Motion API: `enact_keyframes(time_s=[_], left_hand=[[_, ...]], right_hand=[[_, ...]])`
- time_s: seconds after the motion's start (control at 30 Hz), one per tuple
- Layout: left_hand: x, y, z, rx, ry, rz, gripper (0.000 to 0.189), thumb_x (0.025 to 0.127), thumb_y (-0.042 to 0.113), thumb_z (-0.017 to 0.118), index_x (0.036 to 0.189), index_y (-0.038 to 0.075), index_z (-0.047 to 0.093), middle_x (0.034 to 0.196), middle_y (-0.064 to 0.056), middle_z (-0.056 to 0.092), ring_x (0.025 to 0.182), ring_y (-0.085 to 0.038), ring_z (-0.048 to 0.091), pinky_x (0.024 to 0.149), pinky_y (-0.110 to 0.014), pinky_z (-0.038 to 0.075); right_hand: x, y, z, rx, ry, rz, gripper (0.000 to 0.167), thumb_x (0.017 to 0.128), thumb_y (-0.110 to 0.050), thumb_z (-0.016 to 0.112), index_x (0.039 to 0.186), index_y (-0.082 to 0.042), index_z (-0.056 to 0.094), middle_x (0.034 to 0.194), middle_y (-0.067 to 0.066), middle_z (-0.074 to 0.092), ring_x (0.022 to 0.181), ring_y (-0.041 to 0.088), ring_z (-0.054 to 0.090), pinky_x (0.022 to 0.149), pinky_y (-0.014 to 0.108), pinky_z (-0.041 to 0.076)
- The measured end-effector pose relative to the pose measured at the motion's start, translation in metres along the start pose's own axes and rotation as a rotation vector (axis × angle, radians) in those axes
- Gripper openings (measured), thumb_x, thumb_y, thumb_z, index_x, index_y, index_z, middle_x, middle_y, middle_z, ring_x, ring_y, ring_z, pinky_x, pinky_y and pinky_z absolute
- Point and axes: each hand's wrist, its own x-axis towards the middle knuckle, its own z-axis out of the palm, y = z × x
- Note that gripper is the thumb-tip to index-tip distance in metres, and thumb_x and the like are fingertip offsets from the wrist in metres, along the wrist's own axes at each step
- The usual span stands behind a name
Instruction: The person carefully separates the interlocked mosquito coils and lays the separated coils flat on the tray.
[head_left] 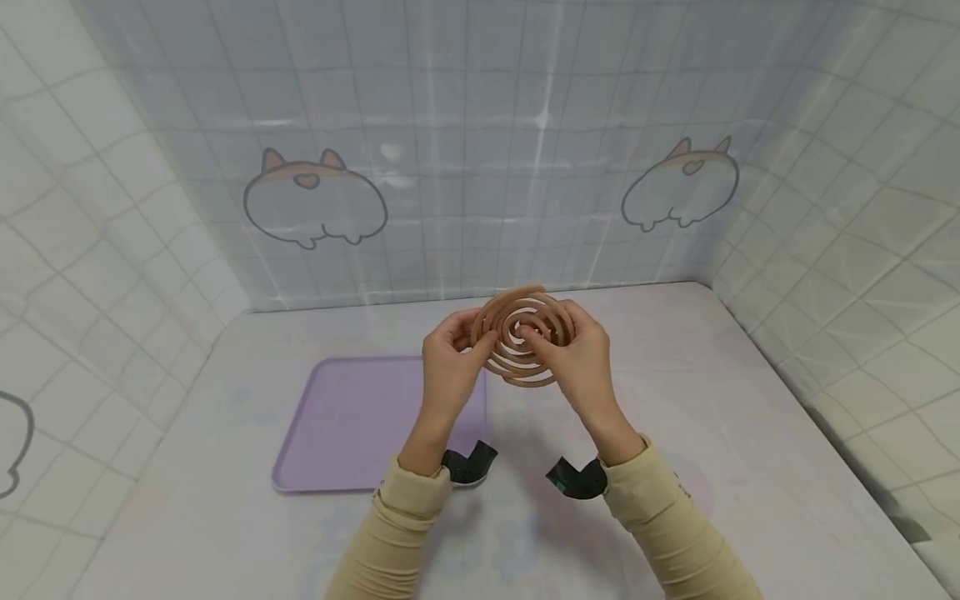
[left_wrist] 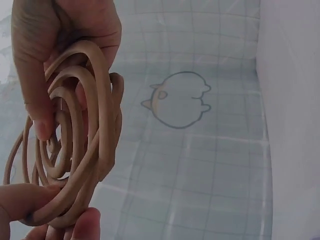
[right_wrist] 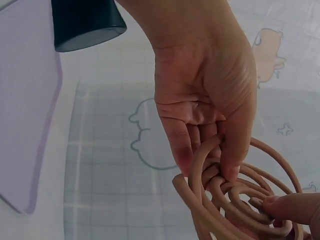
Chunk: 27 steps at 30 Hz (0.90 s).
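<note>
Brown mosquito coils (head_left: 517, 293) are held up above the table between both hands, their spiral faces toward the head view. In the left wrist view the coils (left_wrist: 102, 125) appear nested, with rings standing apart at different depths. My left hand (head_left: 450, 367) grips the left rim, thumb in front and fingers behind. On the right side, my right hand (head_left: 581, 358) pinches them, its thumb near the spiral's centre. A loose outer end of the coils (right_wrist: 186, 190) sticks out beside the left hand (right_wrist: 202, 85) in the right wrist view. Some fingers are hidden behind the rings.
A purple tray (head_left: 360, 425) lies on the pale table (head_left: 525, 550), left of and below the hands. Black wrist mounts (head_left: 468, 465) sit at the inner side of both wrists. Tiled sheeting with drawn animals (head_left: 315, 204) encloses the back and sides.
</note>
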Motion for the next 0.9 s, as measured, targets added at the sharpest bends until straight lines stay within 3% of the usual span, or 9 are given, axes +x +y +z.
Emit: enact_keyframes(time_s=[0.07, 0.2, 0.3, 0.47, 0.63, 0.77, 0.9], left_hand=[[-0.002, 0.01, 0.0, -0.02, -0.012, -0.009, 0.031, 0.081, 0.001, 0.069, 0.109, -0.005, 0.059, 0.095, -0.019, 0.064, 0.079, -0.013, 0.062, 0.067, -0.019, 0.05], [-0.003, 0.014, -0.001, -0.077, -0.034, -0.01, 0.033, 0.079, -0.001, 0.07, 0.11, -0.005, 0.056, 0.098, -0.019, 0.062, 0.082, -0.013, 0.061, 0.072, -0.021, 0.05], [-0.001, 0.005, -0.001, -0.064, 0.012, 0.017, 0.029, 0.079, 0.003, 0.071, 0.105, -0.004, 0.058, 0.094, -0.017, 0.063, 0.078, -0.014, 0.062, 0.069, -0.022, 0.051], [-0.001, 0.005, 0.002, 0.01, 0.11, 0.039, 0.024, 0.079, 0.006, 0.072, 0.097, -0.003, 0.06, 0.087, -0.014, 0.063, 0.073, -0.016, 0.061, 0.065, -0.024, 0.05], [0.0, 0.005, 0.004, 0.051, 0.142, 0.052, 0.022, 0.08, 0.006, 0.071, 0.097, -0.002, 0.06, 0.086, -0.014, 0.063, 0.072, -0.016, 0.057, 0.065, -0.023, 0.046], [0.001, 0.006, 0.002, 0.015, 0.093, 0.057, 0.028, 0.079, 0.005, 0.072, 0.102, -0.004, 0.06, 0.09, -0.017, 0.062, 0.074, -0.017, 0.056, 0.063, -0.019, 0.045], [0.004, 0.007, -0.007, -0.113, -0.076, 0.017, 0.032, 0.084, 0.008, 0.067, 0.111, -0.005, 0.056, 0.098, -0.014, 0.061, 0.081, -0.016, 0.059, 0.065, -0.021, 0.049]], right_hand=[[0.0, -0.001, -0.001, 0.021, -0.006, 0.007, 0.021, 0.078, -0.014, 0.074, 0.089, -0.006, 0.058, 0.066, 0.006, 0.043, 0.06, 0.015, 0.042, 0.051, 0.021, 0.038], [0.001, -0.001, -0.002, 0.083, -0.03, 0.023, 0.022, 0.079, -0.01, 0.073, 0.087, -0.004, 0.055, 0.07, 0.005, 0.043, 0.062, 0.013, 0.042, 0.053, 0.021, 0.039], [0.001, -0.002, -0.002, 0.104, -0.055, 0.035, 0.021, 0.079, -0.01, 0.073, 0.091, -0.004, 0.057, 0.074, 0.005, 0.049, 0.065, 0.012, 0.047, 0.055, 0.02, 0.044], [-0.001, -0.005, 0.001, 0.114, -0.09, 0.052, 0.021, 0.08, -0.009, 0.072, 0.096, -0.004, 0.059, 0.071, 0.006, 0.051, 0.065, 0.011, 0.048, 0.056, 0.019, 0.042], [0.0, -0.006, 0.002, 0.114, -0.102, 0.062, 0.023, 0.08, -0.009, 0.071, 0.101, -0.003, 0.063, 0.078, 0.007, 0.061, 0.07, 0.009, 0.055, 0.059, 0.017, 0.045], [0.002, -0.006, 0.002, 0.113, -0.087, 0.067, 0.027, 0.081, -0.01, 0.071, 0.107, -0.004, 0.065, 0.083, 0.009, 0.065, 0.077, 0.009, 0.059, 0.064, 0.019, 0.049], [0.005, -0.005, -0.003, 0.171, -0.085, 0.1, 0.027, 0.082, -0.009, 0.069, 0.107, -0.001, 0.064, 0.074, 0.004, 0.06, 0.075, 0.01, 0.058, 0.065, 0.021, 0.05]])
